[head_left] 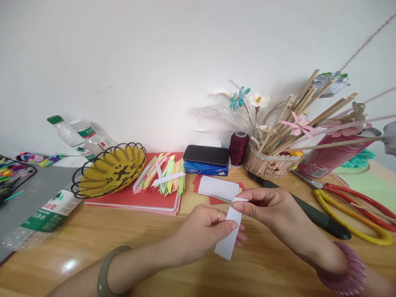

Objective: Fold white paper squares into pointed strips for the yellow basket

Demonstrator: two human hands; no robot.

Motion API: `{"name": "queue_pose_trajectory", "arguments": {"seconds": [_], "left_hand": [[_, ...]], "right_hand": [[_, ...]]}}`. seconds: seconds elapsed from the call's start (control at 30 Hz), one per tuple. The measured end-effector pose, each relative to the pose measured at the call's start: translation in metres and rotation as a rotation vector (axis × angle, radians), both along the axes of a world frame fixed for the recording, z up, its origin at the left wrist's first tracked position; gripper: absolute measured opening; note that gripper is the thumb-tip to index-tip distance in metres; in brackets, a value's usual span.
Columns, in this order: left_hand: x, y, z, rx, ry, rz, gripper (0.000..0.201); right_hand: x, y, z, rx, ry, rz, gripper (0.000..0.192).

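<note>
A narrow strip of white paper [227, 244] is held tilted above the wooden table, between both hands. My left hand [204, 227] pinches its middle, thumb on the front and fingers behind. My right hand [269, 206] grips the upper end between thumb and fingers. Just beyond the hands lies a stack of white paper pieces [218, 187] on red paper. To its left, a pile of folded coloured paper strips [167, 171] rests on red paper sheets [130, 203].
A yellow woven basket [108, 175] and plastic bottles [51, 208] are at left. Behind stand a phone [206, 154] on a blue pack [206, 168], a dark red thread spool [239, 148] and a wooden pot [269, 165] of sticks and flowers. Scissors [352, 218] and a dark green-handled tool [318, 216] lie right.
</note>
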State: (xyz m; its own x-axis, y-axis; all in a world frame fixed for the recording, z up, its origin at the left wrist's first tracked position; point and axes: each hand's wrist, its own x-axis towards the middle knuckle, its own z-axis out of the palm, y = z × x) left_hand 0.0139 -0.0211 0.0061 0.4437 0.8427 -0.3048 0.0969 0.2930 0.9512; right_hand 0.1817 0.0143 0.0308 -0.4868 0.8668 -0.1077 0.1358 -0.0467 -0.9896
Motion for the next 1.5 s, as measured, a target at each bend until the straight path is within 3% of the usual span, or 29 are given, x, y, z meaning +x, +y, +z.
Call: {"name": "queue_pose_trajectory", "arguments": {"seconds": [0.33,0.5,0.6,0.9,1.3,1.5], "left_hand": [[0.000,0.000,0.004,0.062,0.057,0.022,0.025],[-0.004,0.002,0.021,0.349,0.128,0.248,0.014],[-0.007,0.003,0.029,0.413,0.190,0.219,0.011],[-0.015,0.005,0.028,0.410,0.287,0.103,0.011],[-0.012,0.008,0.027,0.335,0.110,0.262,0.015],[-0.013,0.009,0.026,0.325,0.092,0.368,0.018]], "right_hand": [[0.003,0.002,-0.005,-0.017,0.006,0.015,0.023],[0.001,0.000,-0.003,0.080,-0.093,0.009,0.024],[-0.002,-0.003,-0.003,0.127,-0.143,0.038,0.027],[-0.006,-0.006,-0.004,0.188,-0.230,0.053,0.025],[0.000,-0.007,-0.006,0.218,-0.134,0.071,0.032],[-0.001,-0.007,-0.012,0.228,-0.145,0.001,0.032]]}}
